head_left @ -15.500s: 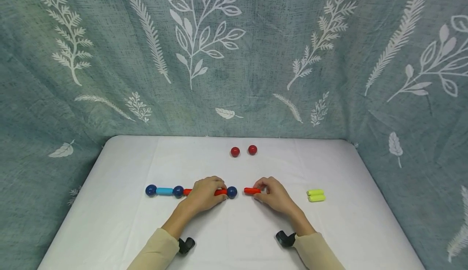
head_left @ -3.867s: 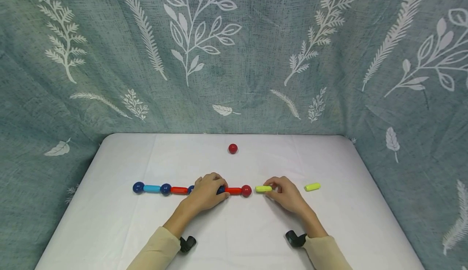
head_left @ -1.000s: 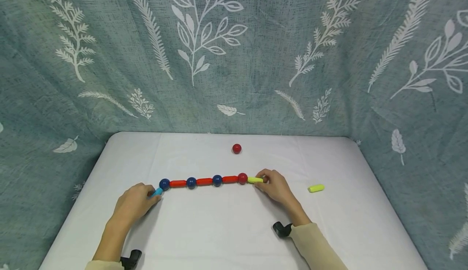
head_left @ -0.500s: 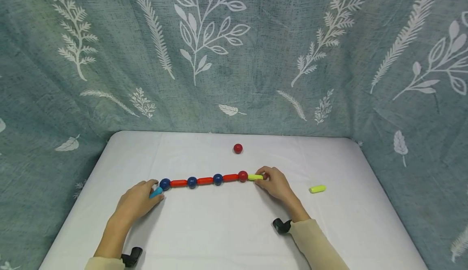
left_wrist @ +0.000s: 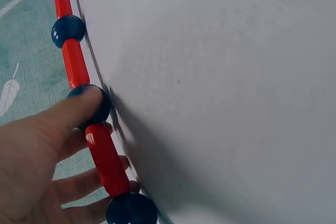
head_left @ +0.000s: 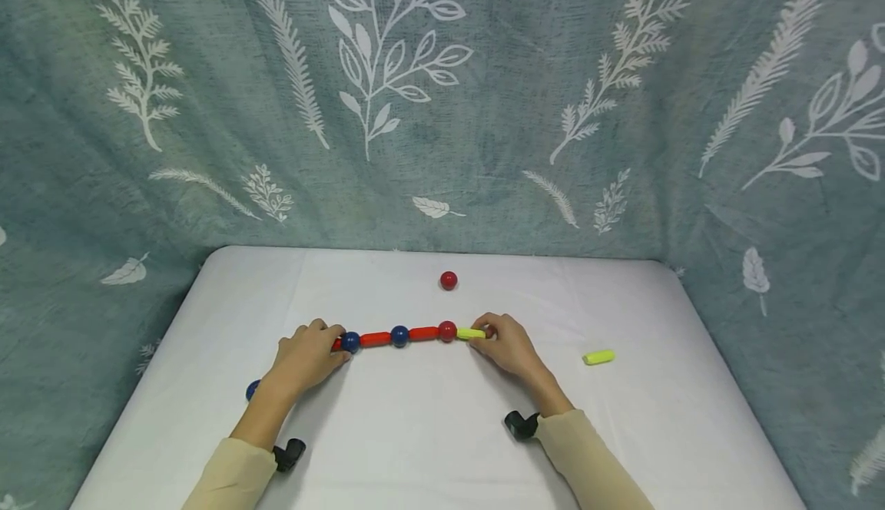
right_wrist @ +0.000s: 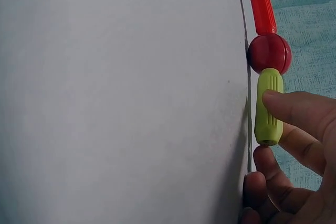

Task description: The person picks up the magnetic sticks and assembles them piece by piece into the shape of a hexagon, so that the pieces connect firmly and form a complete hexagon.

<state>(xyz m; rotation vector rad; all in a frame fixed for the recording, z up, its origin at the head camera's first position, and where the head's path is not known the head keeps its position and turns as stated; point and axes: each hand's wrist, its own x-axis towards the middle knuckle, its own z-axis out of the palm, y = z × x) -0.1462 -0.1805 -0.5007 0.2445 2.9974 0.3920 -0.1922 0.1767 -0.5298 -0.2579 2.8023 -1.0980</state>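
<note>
A chain of balls and short rods runs between my hands. My left hand (head_left: 304, 360) pinches a blue ball (left_wrist: 100, 109) in it, thumb on the ball. Below that, in the left wrist view, come a red rod (left_wrist: 107, 158) and another blue ball (left_wrist: 131, 211). My right hand (head_left: 508, 345) pinches the yellow-green rod (right_wrist: 269, 114) at the right end, thumb along its ridged side. That rod joins a red ball (right_wrist: 269, 54), then a red rod (head_left: 424, 333) and a blue ball (head_left: 399, 336). The light-blue rod is hidden behind my left arm.
A loose red ball (head_left: 449, 280) lies near the back of the white table (head_left: 429, 433). Another yellow-green rod (head_left: 598, 357) lies right of my right hand. A blue ball (head_left: 253, 390) peeks out left of my left forearm. A patterned curtain (head_left: 484, 110) hangs behind.
Since half a second ago my left hand has left the light-blue rod and moved right along the chain to a blue ball. The chain and right hand shifted slightly left. Earlier, a red ball and yellow-green rod joined it.
</note>
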